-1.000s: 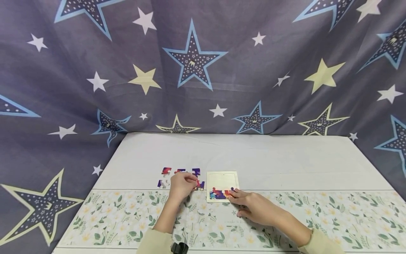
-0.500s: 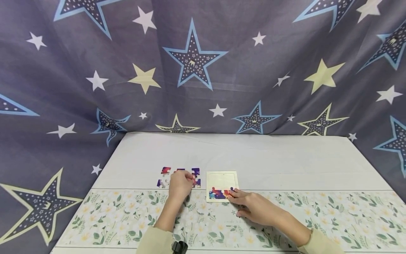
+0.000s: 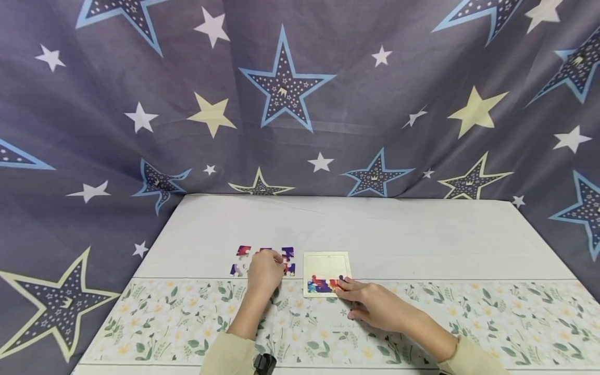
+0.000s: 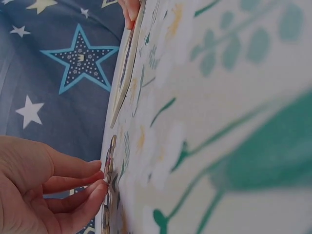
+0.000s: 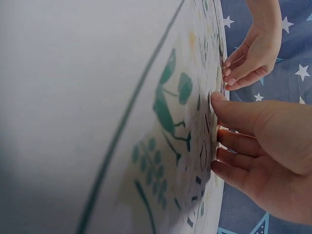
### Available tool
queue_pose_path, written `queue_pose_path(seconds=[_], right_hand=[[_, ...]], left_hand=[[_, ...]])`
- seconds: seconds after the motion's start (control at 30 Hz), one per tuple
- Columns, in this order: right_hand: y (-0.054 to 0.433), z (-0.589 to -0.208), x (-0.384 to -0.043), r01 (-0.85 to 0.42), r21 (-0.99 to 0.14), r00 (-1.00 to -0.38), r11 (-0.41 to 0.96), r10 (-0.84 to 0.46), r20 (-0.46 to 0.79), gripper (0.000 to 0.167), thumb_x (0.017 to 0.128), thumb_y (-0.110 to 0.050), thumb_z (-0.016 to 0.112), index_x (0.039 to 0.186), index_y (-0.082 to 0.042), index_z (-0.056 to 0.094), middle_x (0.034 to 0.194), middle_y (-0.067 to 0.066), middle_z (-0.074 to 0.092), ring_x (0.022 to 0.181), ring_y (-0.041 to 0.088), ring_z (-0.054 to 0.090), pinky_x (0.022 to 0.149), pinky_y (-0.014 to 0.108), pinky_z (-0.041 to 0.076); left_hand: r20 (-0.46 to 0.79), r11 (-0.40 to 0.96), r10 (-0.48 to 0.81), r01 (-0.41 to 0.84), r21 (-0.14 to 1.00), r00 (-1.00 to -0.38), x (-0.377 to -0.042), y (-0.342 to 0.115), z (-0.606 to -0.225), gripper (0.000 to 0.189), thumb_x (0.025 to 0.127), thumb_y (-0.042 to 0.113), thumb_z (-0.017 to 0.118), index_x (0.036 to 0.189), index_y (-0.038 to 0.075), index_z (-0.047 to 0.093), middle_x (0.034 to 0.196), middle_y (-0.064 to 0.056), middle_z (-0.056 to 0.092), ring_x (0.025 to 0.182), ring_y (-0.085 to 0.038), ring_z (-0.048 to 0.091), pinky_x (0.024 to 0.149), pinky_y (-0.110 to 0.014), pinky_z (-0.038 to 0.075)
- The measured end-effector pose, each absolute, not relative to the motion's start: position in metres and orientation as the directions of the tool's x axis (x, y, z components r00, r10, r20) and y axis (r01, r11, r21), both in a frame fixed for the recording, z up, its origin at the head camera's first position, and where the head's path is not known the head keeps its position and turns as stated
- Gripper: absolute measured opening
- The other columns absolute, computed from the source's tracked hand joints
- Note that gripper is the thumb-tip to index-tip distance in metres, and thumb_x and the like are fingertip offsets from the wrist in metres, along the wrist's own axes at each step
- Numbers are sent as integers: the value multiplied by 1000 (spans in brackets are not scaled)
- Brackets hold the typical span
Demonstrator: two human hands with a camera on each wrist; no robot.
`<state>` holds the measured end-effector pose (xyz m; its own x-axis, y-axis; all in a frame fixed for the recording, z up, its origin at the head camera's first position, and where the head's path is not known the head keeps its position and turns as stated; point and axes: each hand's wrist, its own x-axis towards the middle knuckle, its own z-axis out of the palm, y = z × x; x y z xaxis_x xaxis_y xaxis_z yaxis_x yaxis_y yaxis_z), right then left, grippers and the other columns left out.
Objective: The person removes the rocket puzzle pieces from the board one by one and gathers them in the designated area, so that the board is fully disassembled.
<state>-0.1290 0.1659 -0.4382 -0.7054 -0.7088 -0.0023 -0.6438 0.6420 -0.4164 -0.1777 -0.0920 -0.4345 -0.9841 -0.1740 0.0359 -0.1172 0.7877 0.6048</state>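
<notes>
My left hand is lowered over a group of loose jigsaw pieces, red, purple and white. Its bent fingertips and thumb touch the pieces' tops in the left wrist view, with a gap between thumb and index finger; no piece is lifted. The hand hides some pieces. To its right lies a square, cream puzzle tray, with joined colourful pieces along its near side. My right hand rests at the tray's near right corner, its fingers extended onto the pieces and rim.
A white tablecloth with a flowered band covers the table. Behind it hangs a dark, star-printed curtain. One separate piece lies at the group's far left corner.
The lower right loose piece has slid left and straightened into line with the others, and my left hand has shifted slightly left with it. My right hand stays at the tray.
</notes>
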Motion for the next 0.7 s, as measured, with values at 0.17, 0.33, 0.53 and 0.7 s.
queue_pose_path(seconds=[0.17, 0.33, 0.53, 0.7], right_hand=[[166, -437, -129, -652, -413, -699, 635, -715, 4, 50, 85, -20, 70, 131, -5, 58, 144, 15, 49, 132, 33, 49, 96, 39, 52], [166, -437, -129, -656, -417, -696, 629, -718, 10, 50, 85, -19, 70, 130, -4, 58, 144, 15, 49, 132, 33, 49, 96, 39, 52], [166, -437, -129, -657, -416, -694, 629, -720, 9, 49, 85, -20, 70, 130, -6, 59, 144, 14, 50, 132, 33, 50, 96, 40, 52], [167, -438, -129, -659, -420, -691, 624, -723, 12, 49, 85, -20, 70, 130, -5, 59, 143, 14, 50, 132, 32, 50, 95, 38, 53]], left_hand=[[56, 802, -171, -106, 589, -984, -176, -90, -432, 10, 79, 7, 72, 88, 2, 74, 87, -14, 74, 77, -30, 69, 69, -41, 55], [76, 798, -92, -28, 602, -993, -171, -81, -430, 12, 80, 7, 73, 91, 2, 73, 85, -11, 73, 75, -23, 67, 67, -36, 55], [46, 760, 99, 105, 642, -994, -168, -70, -429, 17, 79, 5, 72, 95, 0, 73, 83, -10, 71, 74, -16, 62, 68, -30, 53], [-7, 738, 217, 159, 655, -976, -165, -63, -429, 16, 81, 4, 72, 96, -2, 72, 84, -11, 71, 74, -15, 62, 67, -28, 52]])
